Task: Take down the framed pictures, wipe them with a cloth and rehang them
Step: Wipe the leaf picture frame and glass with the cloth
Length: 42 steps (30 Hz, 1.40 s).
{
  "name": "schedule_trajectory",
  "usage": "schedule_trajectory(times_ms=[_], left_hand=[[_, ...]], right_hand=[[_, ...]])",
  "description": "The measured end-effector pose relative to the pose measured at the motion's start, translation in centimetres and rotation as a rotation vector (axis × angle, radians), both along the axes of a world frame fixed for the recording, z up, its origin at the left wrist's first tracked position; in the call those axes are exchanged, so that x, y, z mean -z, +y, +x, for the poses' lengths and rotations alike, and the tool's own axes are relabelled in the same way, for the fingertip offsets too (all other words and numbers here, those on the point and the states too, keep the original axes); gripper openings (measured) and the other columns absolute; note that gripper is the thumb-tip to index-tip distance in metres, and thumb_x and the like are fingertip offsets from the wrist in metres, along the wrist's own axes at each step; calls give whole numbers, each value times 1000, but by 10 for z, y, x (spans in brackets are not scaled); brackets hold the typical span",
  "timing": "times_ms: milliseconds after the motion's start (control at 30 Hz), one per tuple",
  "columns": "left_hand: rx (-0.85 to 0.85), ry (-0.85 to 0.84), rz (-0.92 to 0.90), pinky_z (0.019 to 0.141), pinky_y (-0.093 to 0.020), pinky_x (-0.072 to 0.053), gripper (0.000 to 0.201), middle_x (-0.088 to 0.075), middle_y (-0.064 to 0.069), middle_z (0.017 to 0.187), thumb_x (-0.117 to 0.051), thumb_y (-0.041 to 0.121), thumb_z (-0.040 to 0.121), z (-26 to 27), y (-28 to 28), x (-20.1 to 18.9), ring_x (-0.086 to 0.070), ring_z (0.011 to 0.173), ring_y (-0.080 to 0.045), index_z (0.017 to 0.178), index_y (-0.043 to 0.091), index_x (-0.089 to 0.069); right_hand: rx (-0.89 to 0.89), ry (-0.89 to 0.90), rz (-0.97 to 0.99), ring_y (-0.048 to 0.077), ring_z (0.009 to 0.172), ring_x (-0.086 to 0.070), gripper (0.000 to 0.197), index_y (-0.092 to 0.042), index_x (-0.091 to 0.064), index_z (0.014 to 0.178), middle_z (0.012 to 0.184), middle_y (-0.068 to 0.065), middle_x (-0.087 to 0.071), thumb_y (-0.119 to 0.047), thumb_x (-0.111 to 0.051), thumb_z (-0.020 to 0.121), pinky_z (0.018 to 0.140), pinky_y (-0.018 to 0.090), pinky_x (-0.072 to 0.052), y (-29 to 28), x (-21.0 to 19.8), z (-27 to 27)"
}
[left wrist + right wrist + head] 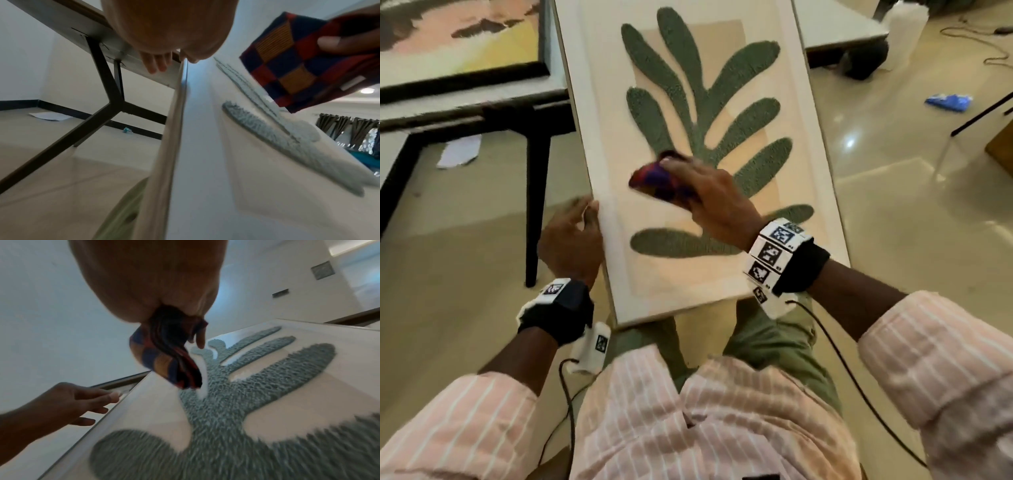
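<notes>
A table on black legs stood on glossy beige floor — a white paper scrap lay beneath it. Behind the table, black skirting edged the pale wall; brown curtains hung well away.

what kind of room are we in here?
Probably a home living or dining room: glossy tiled floor, dark-legged table with a framed picture lying on it, curtains in the left wrist view.

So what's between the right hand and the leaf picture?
A folded checked cloth, red, blue and orange, gripped by the right hand over the leaf picture. The head and right wrist views both show it.
</notes>
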<state>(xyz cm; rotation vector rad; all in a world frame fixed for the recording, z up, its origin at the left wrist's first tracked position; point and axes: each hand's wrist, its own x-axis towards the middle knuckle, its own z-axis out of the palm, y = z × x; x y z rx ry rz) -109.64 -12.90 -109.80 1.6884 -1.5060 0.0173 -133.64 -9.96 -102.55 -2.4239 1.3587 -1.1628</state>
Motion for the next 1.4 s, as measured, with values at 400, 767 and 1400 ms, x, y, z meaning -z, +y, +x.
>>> schedule_trajectory(times_ms=[400,767,1400], left_hand=[[486,-503,-118,93,-41,-45,59,-55,-7,138,-58,52,91,-227,-208,-163,-48,127,-29,132,10,-55],[410,-576,369,103,-46,-27,93,-59,-9,127,-60,83,66,-320,-361,-217,-50,121,-29,129,15,-51],[396,-413,34,99,-41,-28,46,-65,-6,122,-34,50,101,-279,-289,-262,-54,116,-28,126,23,-62]], right_hand=[[1015,-88,116,34,123,-48,54,-9,-44,139,139,11,-52,-4,-54,85,93,43,-46,-175,-80,-166],[968,-48,196,33,113,-56,47,-11,-49,130,124,10,-60,-37,-54,92,90,42,-45,-302,-107,-201],[580,-689,337,19,64,-62,37,-15,-50,112,75,-2,-62,-48,-52,96,60,36,-56,-266,-141,-200]])
